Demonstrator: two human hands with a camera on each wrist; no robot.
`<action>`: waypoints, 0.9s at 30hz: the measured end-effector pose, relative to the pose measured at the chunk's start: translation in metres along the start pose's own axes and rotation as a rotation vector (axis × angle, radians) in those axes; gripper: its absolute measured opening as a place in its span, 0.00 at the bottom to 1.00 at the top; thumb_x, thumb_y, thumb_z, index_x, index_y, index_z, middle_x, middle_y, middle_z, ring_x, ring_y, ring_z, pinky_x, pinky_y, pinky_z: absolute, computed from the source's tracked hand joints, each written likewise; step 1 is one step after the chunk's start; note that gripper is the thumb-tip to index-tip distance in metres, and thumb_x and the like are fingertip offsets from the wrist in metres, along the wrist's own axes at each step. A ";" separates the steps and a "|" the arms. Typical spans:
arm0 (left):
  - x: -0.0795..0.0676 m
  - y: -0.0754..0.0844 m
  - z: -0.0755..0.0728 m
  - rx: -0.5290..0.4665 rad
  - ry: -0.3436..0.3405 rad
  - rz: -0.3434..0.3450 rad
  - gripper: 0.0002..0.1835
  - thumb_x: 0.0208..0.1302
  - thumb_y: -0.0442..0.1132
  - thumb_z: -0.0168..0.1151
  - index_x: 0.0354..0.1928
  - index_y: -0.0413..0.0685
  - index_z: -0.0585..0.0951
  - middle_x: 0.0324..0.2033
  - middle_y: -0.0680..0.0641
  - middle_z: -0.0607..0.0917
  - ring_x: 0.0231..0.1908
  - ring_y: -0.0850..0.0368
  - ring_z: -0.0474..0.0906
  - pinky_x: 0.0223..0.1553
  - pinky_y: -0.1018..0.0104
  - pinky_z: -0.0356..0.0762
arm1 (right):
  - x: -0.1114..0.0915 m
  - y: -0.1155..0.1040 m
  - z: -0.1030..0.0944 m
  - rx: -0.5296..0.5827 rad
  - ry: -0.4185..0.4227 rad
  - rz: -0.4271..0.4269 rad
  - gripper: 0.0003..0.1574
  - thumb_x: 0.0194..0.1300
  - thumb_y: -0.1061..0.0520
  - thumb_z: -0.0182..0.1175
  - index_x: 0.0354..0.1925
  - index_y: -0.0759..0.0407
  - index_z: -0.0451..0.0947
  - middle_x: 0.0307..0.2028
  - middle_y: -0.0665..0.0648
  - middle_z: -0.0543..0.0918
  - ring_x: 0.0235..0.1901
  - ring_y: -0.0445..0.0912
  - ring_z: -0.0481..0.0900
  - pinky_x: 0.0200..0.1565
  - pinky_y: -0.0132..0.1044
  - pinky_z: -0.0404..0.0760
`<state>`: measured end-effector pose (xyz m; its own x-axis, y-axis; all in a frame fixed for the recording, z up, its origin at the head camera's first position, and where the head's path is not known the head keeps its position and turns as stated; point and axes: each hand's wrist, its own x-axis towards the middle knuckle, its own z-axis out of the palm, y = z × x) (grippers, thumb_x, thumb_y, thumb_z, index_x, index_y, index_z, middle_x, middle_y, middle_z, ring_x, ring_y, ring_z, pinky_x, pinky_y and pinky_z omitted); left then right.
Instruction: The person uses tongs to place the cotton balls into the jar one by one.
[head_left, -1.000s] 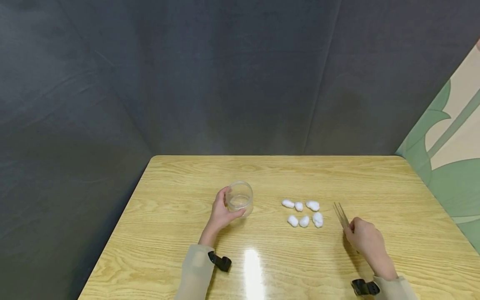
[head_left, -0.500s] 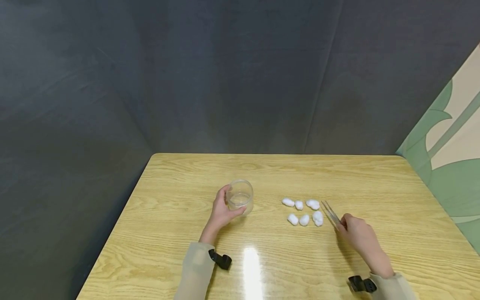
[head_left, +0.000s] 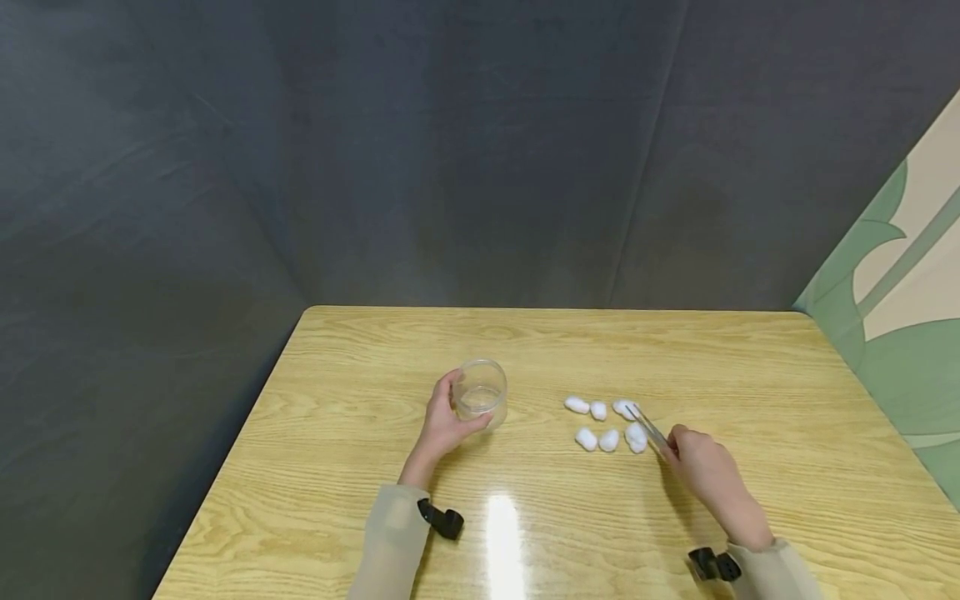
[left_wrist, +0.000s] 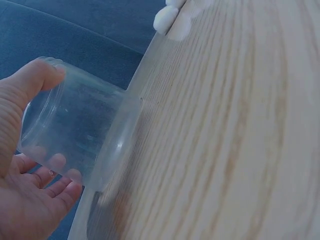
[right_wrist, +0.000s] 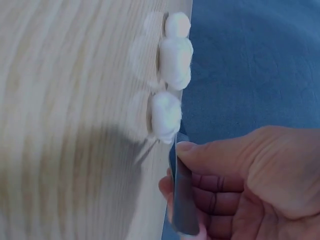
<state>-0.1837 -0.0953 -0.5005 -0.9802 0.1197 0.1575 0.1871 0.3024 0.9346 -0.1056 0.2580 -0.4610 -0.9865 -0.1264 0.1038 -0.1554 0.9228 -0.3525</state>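
Observation:
My left hand (head_left: 444,427) grips a clear plastic cup (head_left: 480,385) from its left side, thumb on the near side and fingers around the far side. Through the cup's wall (left_wrist: 95,120) my fingertips show in the left wrist view. My right hand (head_left: 708,473) pinches metal tweezers (right_wrist: 185,200) between thumb and fingers. Their tips overlap the rear right cotton ball (head_left: 624,407) in the head view, prongs slightly apart. Just below lies the front right cotton ball (head_left: 636,438). In the right wrist view, the nearest cotton ball (right_wrist: 166,115) partly hides the tips.
Several white cotton balls lie in two short rows on the wooden table (head_left: 360,367), including one at the rear left (head_left: 577,404) and one at the front left (head_left: 586,439). A dark cloth (head_left: 480,167) hangs behind the table. A black strap (head_left: 441,520) circles the left wrist.
My right hand has moved left with the tweezers, bringing their tips from right of the cotton balls onto the rear right one. My left hand and the cup have stayed in place.

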 end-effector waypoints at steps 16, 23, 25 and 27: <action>0.000 0.000 0.000 -0.006 -0.006 0.003 0.46 0.45 0.35 0.74 0.65 0.35 0.59 0.61 0.35 0.65 0.61 0.38 0.61 0.59 0.42 0.62 | 0.004 -0.002 0.003 -0.049 0.059 -0.034 0.16 0.52 0.67 0.65 0.18 0.61 0.67 0.13 0.52 0.67 0.14 0.44 0.63 0.15 0.38 0.64; -0.004 0.014 -0.002 -0.019 -0.013 0.007 0.45 0.46 0.30 0.72 0.65 0.30 0.58 0.61 0.30 0.64 0.61 0.34 0.60 0.59 0.40 0.61 | 0.003 -0.002 0.000 -0.031 0.061 -0.016 0.14 0.52 0.68 0.63 0.18 0.61 0.68 0.13 0.51 0.67 0.14 0.44 0.63 0.15 0.38 0.64; -0.004 0.014 -0.003 -0.010 -0.012 0.002 0.44 0.46 0.31 0.72 0.64 0.31 0.58 0.60 0.31 0.64 0.61 0.34 0.61 0.59 0.41 0.61 | 0.003 -0.001 0.000 -0.024 0.058 -0.008 0.13 0.53 0.68 0.62 0.19 0.61 0.68 0.13 0.51 0.67 0.14 0.44 0.63 0.15 0.38 0.63; -0.004 0.012 -0.003 -0.007 -0.006 0.005 0.44 0.46 0.33 0.73 0.64 0.33 0.59 0.60 0.33 0.65 0.60 0.36 0.62 0.59 0.42 0.62 | 0.003 -0.001 -0.002 -0.019 0.058 -0.002 0.12 0.53 0.68 0.61 0.19 0.62 0.68 0.13 0.51 0.67 0.14 0.44 0.63 0.15 0.38 0.63</action>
<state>-0.1779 -0.0946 -0.4889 -0.9789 0.1267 0.1602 0.1914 0.2953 0.9360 -0.1085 0.2573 -0.4585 -0.9815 -0.1073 0.1585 -0.1557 0.9293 -0.3348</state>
